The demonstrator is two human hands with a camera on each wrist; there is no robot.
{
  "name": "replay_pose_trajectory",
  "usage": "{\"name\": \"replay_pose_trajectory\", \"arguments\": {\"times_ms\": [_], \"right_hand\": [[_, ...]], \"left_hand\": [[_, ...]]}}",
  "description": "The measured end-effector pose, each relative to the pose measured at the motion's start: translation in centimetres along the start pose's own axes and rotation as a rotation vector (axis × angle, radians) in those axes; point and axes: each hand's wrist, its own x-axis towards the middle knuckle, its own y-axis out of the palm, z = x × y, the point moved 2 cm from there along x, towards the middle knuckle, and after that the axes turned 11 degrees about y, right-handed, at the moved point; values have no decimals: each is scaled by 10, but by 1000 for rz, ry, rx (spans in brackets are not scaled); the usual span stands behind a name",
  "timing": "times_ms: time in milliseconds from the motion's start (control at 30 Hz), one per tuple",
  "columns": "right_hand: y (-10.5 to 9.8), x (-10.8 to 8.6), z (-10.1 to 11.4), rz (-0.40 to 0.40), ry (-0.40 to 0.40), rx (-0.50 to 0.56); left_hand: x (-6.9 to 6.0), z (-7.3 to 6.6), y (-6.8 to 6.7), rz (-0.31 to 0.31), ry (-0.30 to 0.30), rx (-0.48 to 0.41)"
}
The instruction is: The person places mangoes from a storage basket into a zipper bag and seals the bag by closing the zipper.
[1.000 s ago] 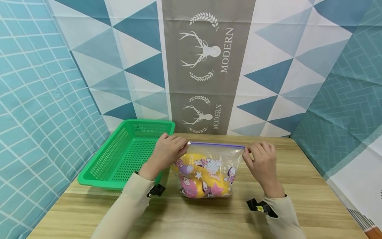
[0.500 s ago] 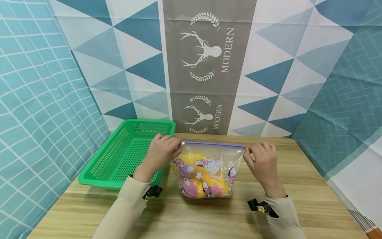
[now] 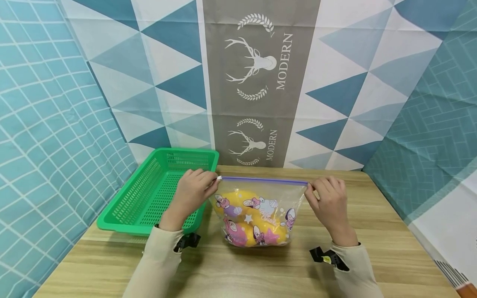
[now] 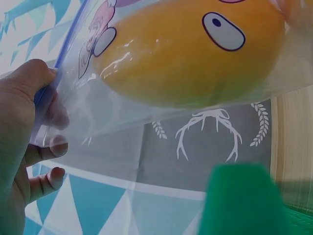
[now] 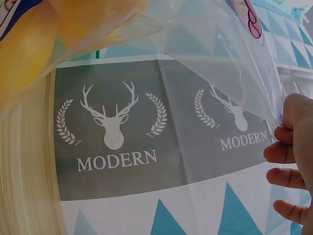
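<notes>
A clear zip bag (image 3: 261, 215) printed with cartoon shells and stars stands on the table, with several yellow rounded fruit-like things (image 4: 190, 58) inside; their kind is hard to tell through the print. Along its top runs a purple zip strip (image 3: 264, 180), pulled straight, with a small white slider (image 3: 219, 178) at the left end. My left hand (image 3: 191, 194) pinches the bag's top at that slider, thumb and finger on either side of the strip. At the opposite top corner, my right hand (image 3: 329, 203) pinches the edge between thumb and forefinger.
A green plastic basket (image 3: 123, 229) with slotted walls sits at the left of the wooden table (image 3: 372, 231), close behind my left forearm. A patterned cloth (image 3: 331, 95) hangs along the table's back edge, and tiled-print sheets flank both sides.
My left hand has slid left along the bag's top together with the white slider, and more of the purple strip shows. My right hand has stayed nearly still at its corner.
</notes>
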Motion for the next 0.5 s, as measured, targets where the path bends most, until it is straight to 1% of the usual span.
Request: {"name": "replay_pose_trajectory", "arguments": {"times_ms": [300, 500], "right_hand": [[0, 1, 0, 9, -1, 17], [0, 1, -1, 9, 5, 24]], "left_hand": [[-9, 4, -7, 2, -38, -32], [-15, 5, -12, -20, -72, -39]]}}
